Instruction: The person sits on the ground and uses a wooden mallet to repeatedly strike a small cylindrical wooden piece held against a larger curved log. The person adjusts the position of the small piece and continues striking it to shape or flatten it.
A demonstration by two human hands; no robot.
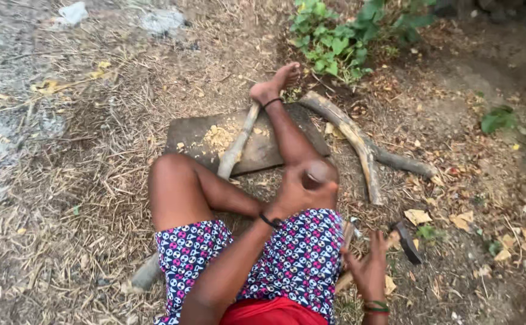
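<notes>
Right hand (368, 265) (fingers spread) touching hatchet (404, 241).

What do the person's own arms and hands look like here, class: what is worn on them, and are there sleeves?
Both forearms are bare, with no sleeves or gloves in view. The left hand has a thin black band round its wrist. The right hand has green and red bangles at its wrist.

Outdoor yard/work spot: bare dirt w/ dry straw (82, 180), weeds (335, 36), cut branches (359, 141), wood chips (217, 137).
</notes>
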